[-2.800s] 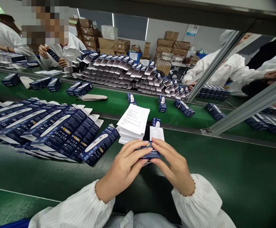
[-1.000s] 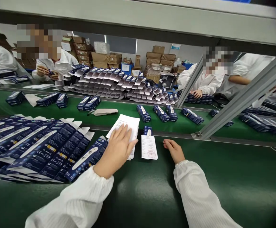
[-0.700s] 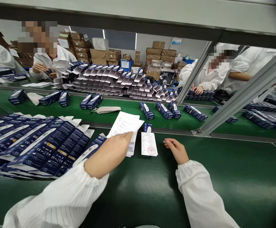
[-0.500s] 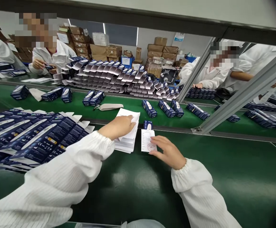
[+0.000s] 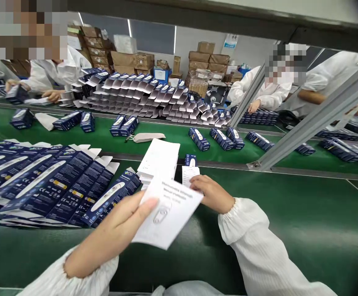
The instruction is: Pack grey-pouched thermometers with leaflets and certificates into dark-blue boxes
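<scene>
In my left hand [image 5: 120, 224] is a white folded instruction manual [image 5: 168, 218], pinched by its left edge and tilted above the bench; a drawing of the thermometer is printed on its front. Behind it lies a stack of white manuals [image 5: 162, 158]. To the right of that stack is a pile of small printed cards [image 5: 188, 172], where my right hand [image 5: 212, 192] has its fingers bent on a card's right edge. The manual hides part of those fingertips. A small blue box [image 5: 190, 160] stands just behind the cards.
Left of me, blue thermometer boxes [image 5: 43, 185] with raised white flaps stand in rows. More boxes [image 5: 199, 139] and a pale pouch [image 5: 148, 137] lie on the green belt [image 5: 172, 133]. A metal post [image 5: 308, 111] slants at right. Co-workers in white sit beyond stacked open boxes [image 5: 135, 96].
My left hand has lifted a manual off the stack and brought it nearer and lower, uncovering a blue box at left. My right hand has closed in on the cards.
</scene>
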### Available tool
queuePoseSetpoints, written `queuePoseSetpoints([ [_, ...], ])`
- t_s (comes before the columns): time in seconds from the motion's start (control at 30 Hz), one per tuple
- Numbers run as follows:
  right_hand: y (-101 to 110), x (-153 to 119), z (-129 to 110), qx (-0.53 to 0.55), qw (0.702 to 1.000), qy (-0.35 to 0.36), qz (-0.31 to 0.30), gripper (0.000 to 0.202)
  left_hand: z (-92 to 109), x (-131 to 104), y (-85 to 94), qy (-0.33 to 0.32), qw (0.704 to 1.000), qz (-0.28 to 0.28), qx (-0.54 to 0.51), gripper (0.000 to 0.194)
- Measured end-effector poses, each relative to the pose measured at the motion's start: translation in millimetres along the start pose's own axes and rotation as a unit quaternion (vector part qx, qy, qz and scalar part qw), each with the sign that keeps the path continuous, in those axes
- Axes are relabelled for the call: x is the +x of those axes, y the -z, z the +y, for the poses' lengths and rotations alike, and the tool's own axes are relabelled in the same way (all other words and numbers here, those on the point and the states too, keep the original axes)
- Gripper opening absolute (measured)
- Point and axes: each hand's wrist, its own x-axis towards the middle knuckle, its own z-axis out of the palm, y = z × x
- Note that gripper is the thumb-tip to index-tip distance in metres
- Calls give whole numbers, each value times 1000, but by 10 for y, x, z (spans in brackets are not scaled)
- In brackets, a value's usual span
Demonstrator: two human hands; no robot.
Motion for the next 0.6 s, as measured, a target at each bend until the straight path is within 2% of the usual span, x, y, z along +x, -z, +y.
queuePoseSetpoints([
  [0.03,-6,-1,-9,-4,1000,-4,2,13,-112,-15,-53,49,996,-18,-70,30],
  [0.1,-11,1,-26,-15,1000,-13,3,19,-347,-15,-197,146,967,-21,-206,35],
  [0.17,-1,10,-36,-23,1000,-16,-2,22,-551,-7,-363,205,924,-9,-322,43],
  [0.23,25,24,-37,-22,999,-17,-17,21,-689,-5,-503,237,892,1,-386,49],
  [0.33,71,41,-31,-8,999,-26,-39,18,-767,-2,-613,246,864,-8,-438,48],
  [0.43,91,44,-22,2,998,-32,-45,17,-760,22,-634,238,849,-18,-472,46],
  [0.57,61,51,-1,2,999,-21,-26,4,-738,78,-658,225,835,-24,-501,41],
  [0.6,51,54,2,-3,1000,-23,-15,9,-740,97,-676,219,835,-30,-504,39],
])
